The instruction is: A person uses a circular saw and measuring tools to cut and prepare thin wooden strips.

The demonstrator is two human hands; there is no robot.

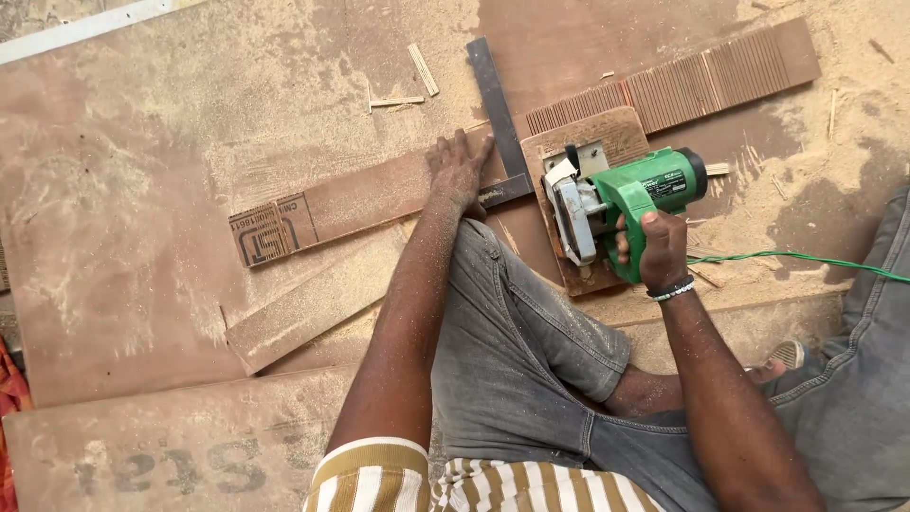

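Centre frame, the left hand [458, 171], fingers flat and together, presses the grooved plywood strip [379, 194] beside a steel square [500, 118]; the right hand [661, 248], fingers wrapped, grips the green circular saw [645, 194], sawdust all around

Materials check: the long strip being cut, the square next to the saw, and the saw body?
Strip: looks like plywood or hardboard, reddish-brown face, pale sawdust all around, close-set cuts across its far end.
Square: dark, flat and straight-edged, probably steel; the left hand rests beside it.
Saw: green housing looks like moulded plastic, with a grey metal-looking blade guard; held by the right hand.
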